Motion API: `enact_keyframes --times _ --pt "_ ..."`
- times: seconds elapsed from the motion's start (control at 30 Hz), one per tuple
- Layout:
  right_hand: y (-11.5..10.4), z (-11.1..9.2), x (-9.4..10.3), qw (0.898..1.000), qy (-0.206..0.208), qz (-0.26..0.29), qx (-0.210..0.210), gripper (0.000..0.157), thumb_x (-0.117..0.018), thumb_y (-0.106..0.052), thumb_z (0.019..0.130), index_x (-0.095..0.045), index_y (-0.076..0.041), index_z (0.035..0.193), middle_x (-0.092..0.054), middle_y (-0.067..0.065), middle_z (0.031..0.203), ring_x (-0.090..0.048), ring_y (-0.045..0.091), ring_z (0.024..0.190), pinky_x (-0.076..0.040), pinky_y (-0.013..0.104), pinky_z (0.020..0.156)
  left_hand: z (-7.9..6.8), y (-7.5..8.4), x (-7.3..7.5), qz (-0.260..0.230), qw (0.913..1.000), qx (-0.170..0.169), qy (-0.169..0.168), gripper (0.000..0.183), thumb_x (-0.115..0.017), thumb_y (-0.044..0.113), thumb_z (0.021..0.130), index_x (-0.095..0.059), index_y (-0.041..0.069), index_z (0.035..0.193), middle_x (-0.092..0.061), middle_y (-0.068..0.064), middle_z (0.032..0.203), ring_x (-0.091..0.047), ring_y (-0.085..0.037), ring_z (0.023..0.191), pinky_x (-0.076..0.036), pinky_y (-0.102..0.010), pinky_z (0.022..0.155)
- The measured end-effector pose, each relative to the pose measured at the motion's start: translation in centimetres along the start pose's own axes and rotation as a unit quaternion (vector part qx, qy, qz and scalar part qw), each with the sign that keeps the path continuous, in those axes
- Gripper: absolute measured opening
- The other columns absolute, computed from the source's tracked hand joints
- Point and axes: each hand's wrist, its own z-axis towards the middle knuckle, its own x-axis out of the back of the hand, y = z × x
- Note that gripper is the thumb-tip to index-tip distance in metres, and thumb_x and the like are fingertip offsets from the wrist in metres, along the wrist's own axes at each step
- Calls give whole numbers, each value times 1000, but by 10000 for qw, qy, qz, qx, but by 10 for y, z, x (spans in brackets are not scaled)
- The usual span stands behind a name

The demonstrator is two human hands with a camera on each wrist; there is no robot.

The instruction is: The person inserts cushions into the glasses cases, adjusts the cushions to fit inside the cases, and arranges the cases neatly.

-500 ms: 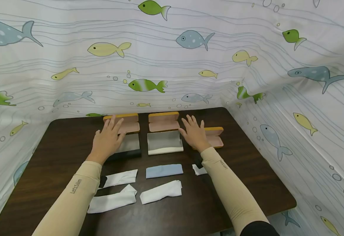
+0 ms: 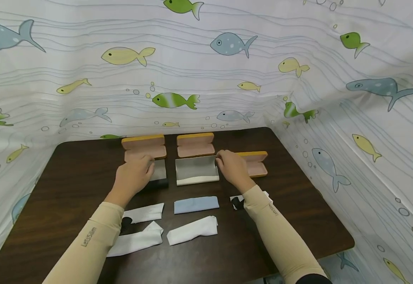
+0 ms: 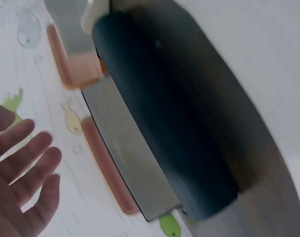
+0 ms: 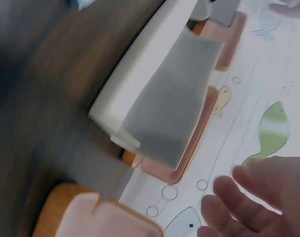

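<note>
My left hand point(image 2: 131, 173) is over the left part of an opened case with a dark outside and grey lining point(image 2: 159, 183). Its fingers are loosely bent, and the left wrist view shows them apart from the dark case point(image 3: 162, 118). At the right end of an opened white case with grey lining point(image 2: 197, 181) is my right hand point(image 2: 235, 169). Those fingers bend loosely too; in the right wrist view they hold nothing and stand off from the white case point(image 4: 140, 79). Contact cannot be made out from the head view.
Three orange cases with pink lining stand open: left point(image 2: 144, 147), middle point(image 2: 196, 146) and right point(image 2: 257, 169). Nearer lie a folded blue cloth point(image 2: 196, 205) and several white cloths point(image 2: 192, 230), one partly under the right forearm. A fish-print curtain point(image 2: 192, 67) surrounds the brown table point(image 2: 291, 221).
Both hands have drawn back slightly toward me, and their spread fingers have bent downward. More of the left and middle orange cases shows. The cases and cloths have stayed in place.
</note>
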Motion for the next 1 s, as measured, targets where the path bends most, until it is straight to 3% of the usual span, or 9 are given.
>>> enact_keyframes --times 0.1,0.2,0.37,0.53,0.77,1.0 --pt "-4 -9 2 9991 -323 227 169 9 -68 -18 100 -71 -10 104 -70 2 91 -62 16 72 -52 34 63 -3 13 0 -193 9992 -5 -361 18 -58 17 100 -72 8 107 -63 0 70 -49 -13 53 -42 -32 42" --pt "-6 -17 1 9955 -850 345 235 11 -70 -20 98 -71 -11 104 -69 1 88 -60 15 72 -51 34 65 -7 24 -5 -288 9972 -143 -672 16 -62 16 99 -73 8 106 -70 -1 83 -57 -12 62 -48 -32 48" --pt "-9 -30 -4 9819 -1813 517 181 17 -74 -25 95 -71 -12 106 -64 -3 86 -58 12 75 -52 33 69 -16 39 -16 -397 9921 -311 -1151 10 -71 19 95 -74 11 101 -69 1 83 -60 -12 68 -50 -33 54" --pt "-11 -42 -13 9686 -2395 622 224 22 -79 -28 90 -70 -13 103 -61 -5 82 -55 12 73 -49 33 66 -25 51 -28 -522 9846 -503 -1591 10 -74 23 94 -72 14 98 -63 6 78 -57 -10 67 -48 -30 53" --pt "-18 -53 -18 9574 -2801 686 132 29 -83 -30 85 -70 -14 106 -63 -4 92 -55 12 79 -51 35 73 -36 63 -38 -528 9773 -614 -1955 23 -77 35 91 -73 15 101 -67 2 90 -63 -18 82 -55 -37 65" --pt "-21 -58 -23 9576 -2805 645 95 34 -86 -30 81 -67 -12 103 -57 -3 85 -52 13 75 -49 35 70 -38 71 -45 -363 9716 -797 -2196 35 -80 41 85 -72 11 103 -62 -2 92 -62 -21 77 -55 -38 64"
